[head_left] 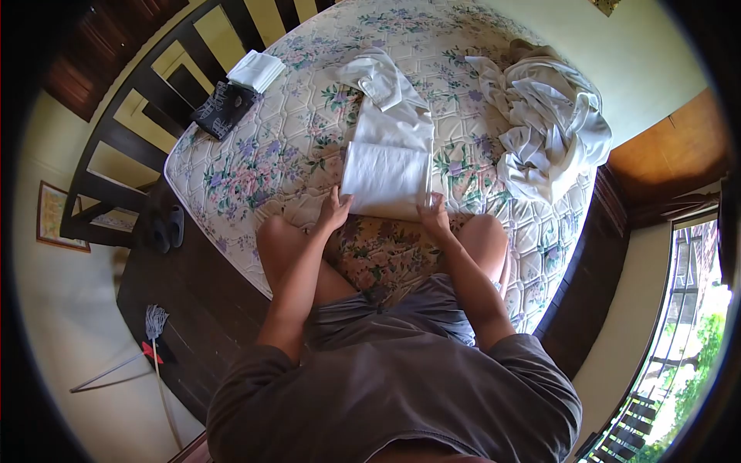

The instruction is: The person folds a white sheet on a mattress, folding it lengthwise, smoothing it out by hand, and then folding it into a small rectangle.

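A long strip of white cloth (387, 171) lies on the mattress in front of my crossed legs, with its near part doubled over into a flat rectangle. Its far end (376, 77) is loose and crumpled. My left hand (336, 208) grips the near left corner, fingers closed on the edge. At the near right corner, my right hand (434, 214) pinches the same cloth. Parts of the fingers of both hands are hidden by the fabric.
The floral mattress (255, 166) carries a rumpled white cloth heap (548, 123) on the right. At the far left are a folded white stack (256, 71) and a black patterned item (224, 109), beside the dark slatted headboard (116, 144). Slippers (164, 231) and a mop (156, 322) are off the bed.
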Motion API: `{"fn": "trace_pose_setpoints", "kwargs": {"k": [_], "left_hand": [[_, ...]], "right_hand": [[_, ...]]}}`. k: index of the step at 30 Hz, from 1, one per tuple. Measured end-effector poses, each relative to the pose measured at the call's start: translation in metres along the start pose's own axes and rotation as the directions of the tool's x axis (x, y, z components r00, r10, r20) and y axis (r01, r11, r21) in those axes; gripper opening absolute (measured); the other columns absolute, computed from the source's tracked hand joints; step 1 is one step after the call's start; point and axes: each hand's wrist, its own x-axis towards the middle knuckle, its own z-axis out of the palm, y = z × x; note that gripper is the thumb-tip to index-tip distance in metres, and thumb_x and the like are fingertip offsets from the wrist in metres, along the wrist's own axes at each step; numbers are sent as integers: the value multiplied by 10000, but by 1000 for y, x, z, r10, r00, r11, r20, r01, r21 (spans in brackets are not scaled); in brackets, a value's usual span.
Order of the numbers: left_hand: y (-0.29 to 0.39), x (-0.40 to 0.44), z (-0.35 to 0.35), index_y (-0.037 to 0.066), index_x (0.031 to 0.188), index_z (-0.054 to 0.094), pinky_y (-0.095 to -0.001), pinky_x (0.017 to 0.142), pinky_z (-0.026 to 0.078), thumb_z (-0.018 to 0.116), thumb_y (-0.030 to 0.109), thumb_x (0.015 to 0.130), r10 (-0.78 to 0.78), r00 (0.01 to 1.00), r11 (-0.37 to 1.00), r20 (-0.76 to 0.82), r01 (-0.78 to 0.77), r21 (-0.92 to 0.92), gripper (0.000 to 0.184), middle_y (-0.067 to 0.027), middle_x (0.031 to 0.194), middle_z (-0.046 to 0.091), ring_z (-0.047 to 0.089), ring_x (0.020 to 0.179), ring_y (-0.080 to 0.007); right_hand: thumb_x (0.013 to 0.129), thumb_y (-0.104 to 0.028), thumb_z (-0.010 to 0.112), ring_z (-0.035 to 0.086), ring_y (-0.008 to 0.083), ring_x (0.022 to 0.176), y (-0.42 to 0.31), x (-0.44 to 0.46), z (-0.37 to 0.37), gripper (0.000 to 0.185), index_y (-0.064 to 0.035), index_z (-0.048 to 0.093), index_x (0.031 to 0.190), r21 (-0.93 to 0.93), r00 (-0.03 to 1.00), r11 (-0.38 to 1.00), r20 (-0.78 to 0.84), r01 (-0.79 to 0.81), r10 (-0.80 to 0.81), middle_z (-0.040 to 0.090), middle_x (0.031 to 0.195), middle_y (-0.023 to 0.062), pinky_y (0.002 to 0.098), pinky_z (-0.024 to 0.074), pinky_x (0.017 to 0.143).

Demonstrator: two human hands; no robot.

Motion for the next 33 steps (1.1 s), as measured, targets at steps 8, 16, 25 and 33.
{"fn": "trace_pose_setpoints", "kwargs": {"k": [8, 16, 25, 33], "left_hand": [[37, -58, -8, 122, 1591, 75, -523, 953, 484, 800, 247, 761, 175, 984, 978, -4, -174, 113, 1109, -336, 1334, 486, 536, 1178, -502], [62, -38, -19, 103, 1389, 429, -472, 791, 563, 615, -168, 724, 343, 925, 909, -164, -283, 305, 742, -223, 1225, 406, 570, 1064, -429], [209, 75, -211, 50, 1168, 671, -377, 985, 499, 749, 47, 759, 577, 739, 748, -349, -649, -138, 416, -144, 1150, 709, 664, 1108, -285], [443, 55, -410, 18, 1067, 714, -262, 735, 504, 683, 156, 946, 733, 270, 241, -624, -961, -133, 186, -29, 944, 712, 643, 840, -100]], "right_hand": [[809, -191, 693, 483, 579, 1190, -39, -35, -12, 860, -28, 181, 1481, -165, 980, 970, 125, 177, -157, 369, 1392, 369, 577, 448, 971], [861, -210, 698, 595, 434, 1073, -64, -17, -27, 510, -82, 485, 1306, -639, 977, 748, 207, 178, -56, 444, 1282, 262, 502, 553, 826], [869, -233, 771, 665, 289, 898, -210, 105, -222, 309, -10, 665, 1054, -193, 608, 608, -70, 770, -791, 670, 1066, 175, 397, 556, 770], [1028, -309, 569, 525, 99, 601, -450, 156, -396, 260, -93, 654, 911, 132, 493, 496, -478, 859, -727, 583, 711, -19, 280, 420, 515]]}}
